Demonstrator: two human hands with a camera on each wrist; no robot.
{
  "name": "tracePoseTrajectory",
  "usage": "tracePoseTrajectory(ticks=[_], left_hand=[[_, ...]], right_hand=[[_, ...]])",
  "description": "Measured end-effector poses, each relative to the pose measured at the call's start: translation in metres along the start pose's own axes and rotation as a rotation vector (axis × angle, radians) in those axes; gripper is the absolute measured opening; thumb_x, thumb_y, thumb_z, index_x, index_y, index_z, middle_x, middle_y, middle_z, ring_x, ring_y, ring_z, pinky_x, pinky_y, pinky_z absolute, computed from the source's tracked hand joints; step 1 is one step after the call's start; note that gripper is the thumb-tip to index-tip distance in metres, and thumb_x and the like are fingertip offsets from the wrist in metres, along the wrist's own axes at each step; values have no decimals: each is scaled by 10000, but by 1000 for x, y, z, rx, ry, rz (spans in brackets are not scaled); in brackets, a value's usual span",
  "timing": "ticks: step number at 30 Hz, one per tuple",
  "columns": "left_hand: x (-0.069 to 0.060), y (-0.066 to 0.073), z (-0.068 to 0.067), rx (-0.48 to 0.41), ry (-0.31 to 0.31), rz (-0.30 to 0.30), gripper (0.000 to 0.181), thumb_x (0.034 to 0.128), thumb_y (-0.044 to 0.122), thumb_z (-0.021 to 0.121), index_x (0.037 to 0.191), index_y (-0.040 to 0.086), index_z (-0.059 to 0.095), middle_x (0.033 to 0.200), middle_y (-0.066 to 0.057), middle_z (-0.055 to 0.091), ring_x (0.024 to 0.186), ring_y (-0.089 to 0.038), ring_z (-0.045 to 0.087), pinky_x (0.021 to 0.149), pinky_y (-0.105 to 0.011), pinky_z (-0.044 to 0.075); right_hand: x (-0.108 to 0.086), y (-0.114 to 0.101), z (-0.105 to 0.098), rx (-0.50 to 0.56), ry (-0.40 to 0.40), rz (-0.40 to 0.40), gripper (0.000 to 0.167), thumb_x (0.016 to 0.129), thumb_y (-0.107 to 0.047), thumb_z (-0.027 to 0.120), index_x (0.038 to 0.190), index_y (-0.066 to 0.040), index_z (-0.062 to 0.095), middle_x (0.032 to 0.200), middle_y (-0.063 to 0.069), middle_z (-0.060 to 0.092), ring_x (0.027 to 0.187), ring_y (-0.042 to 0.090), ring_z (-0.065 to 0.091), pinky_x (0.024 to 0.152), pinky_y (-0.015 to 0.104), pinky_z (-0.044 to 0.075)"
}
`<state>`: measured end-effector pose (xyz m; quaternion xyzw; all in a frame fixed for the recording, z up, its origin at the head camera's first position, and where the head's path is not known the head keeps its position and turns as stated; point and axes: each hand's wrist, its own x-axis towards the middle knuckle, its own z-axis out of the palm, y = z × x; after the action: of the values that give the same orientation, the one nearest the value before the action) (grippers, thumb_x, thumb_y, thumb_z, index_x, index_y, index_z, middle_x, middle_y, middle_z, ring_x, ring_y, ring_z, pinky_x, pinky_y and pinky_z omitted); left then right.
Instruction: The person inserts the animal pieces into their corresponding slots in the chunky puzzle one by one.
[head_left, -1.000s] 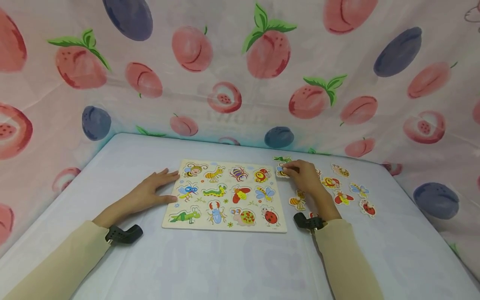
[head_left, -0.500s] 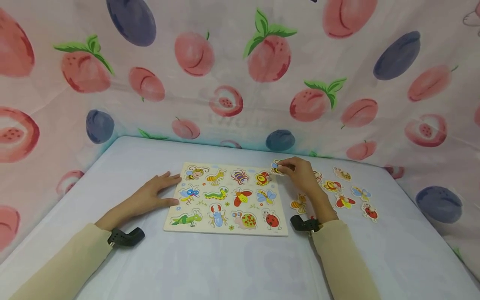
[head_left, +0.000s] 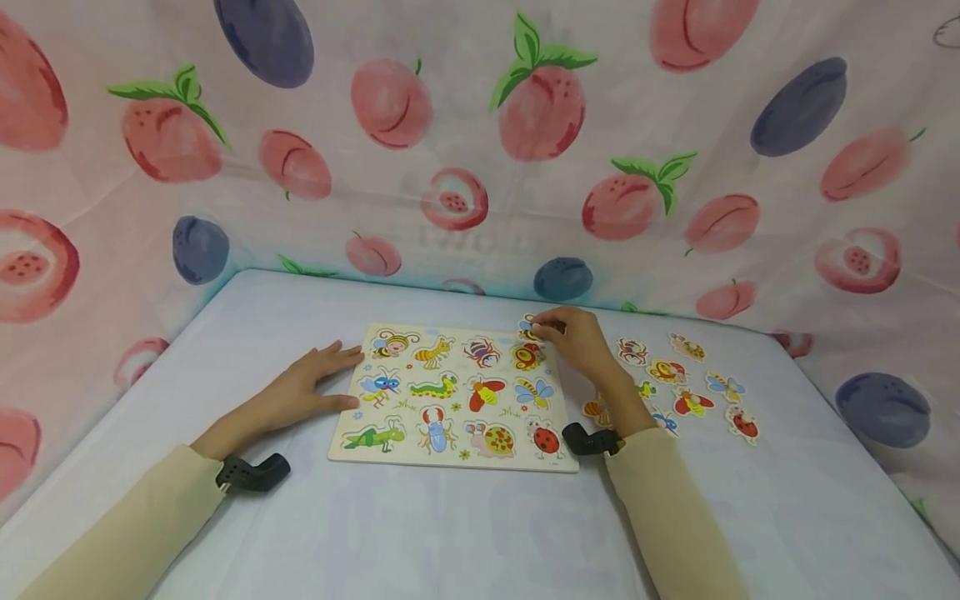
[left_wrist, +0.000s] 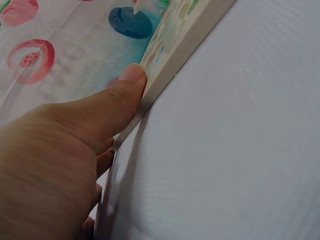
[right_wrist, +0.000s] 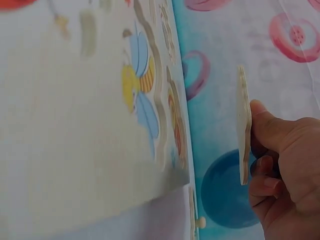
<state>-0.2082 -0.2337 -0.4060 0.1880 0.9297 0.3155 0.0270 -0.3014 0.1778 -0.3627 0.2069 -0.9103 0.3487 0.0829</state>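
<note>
A bee puzzle piece [head_left: 527, 327] is pinched between thumb and fingers of my right hand [head_left: 585, 343], over the far right corner of the wooden insect puzzle board [head_left: 347, 452]. Seen edge-on in the right wrist view, the thin bee piece [right_wrist: 243, 125] is held up off the board. The board shows rows of printed insects in cut outlines. My left hand [head_left: 300, 390] rests at the board's left edge with fingers stretched out. In the left wrist view, the left thumb [left_wrist: 122, 95] touches the board's side; the other fingers are partly hidden.
Several loose insect pieces lie right of the board, among them a spider [head_left: 632, 351], a butterfly [head_left: 667, 372], a dragonfly [head_left: 724, 386] and a ladybug [head_left: 742, 423]. My right forearm partly covers a striped piece [head_left: 596, 410]. A fruit-patterned cloth [head_left: 465, 108] stands behind the table.
My right hand has lifted the bee piece and carried it left to the board's far right corner. Spider, caterpillar and mosquito pieces are uncovered. The left hand stays at the board's edge.
</note>
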Motion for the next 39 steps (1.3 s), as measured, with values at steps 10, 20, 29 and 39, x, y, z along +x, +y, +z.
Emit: tracePoseTrajectory(ticks=[10, 20, 29, 39], left_hand=[[2, 2, -1, -2, 2, -10, 804, 808, 451, 730, 1443, 64, 423, 1522, -127, 323, 1427, -388, 115, 1095, -642, 54], [3, 6, -1, -12, 5, 0, 799, 807, 436, 737, 1439, 59, 427, 1518, -120, 334, 1427, -384, 119, 1099, -635, 54], [3, 7, -1, -5, -2, 2, 804, 812, 447, 728, 1443, 57, 419, 1523, -133, 317, 1426, -390, 119, 1103, -628, 53], [0, 4, -1, -3, -3, -12, 809, 816, 450, 722, 1449, 56, 408, 1532, -162, 286, 1422, -407, 113, 1104, -625, 56]], right_hand=[[13, -16, 14, 33, -13, -8, 197, 922, -199, 649, 1055, -72, 718, 884, 43, 674, 759, 183, 582, 656, 319, 489], [21, -31, 25, 81, -29, -57, 196, 920, -192, 650, 1051, -69, 726, 896, 50, 658, 762, 195, 605, 615, 314, 478], [29, -47, 35, 94, -63, -69, 191, 917, -177, 651, 1041, -53, 725, 910, 52, 671, 789, 169, 621, 689, 306, 524], [40, -65, 54, 85, -106, -66, 208, 931, -220, 632, 1060, -83, 720, 959, 21, 659, 805, 166, 588, 681, 282, 509]])
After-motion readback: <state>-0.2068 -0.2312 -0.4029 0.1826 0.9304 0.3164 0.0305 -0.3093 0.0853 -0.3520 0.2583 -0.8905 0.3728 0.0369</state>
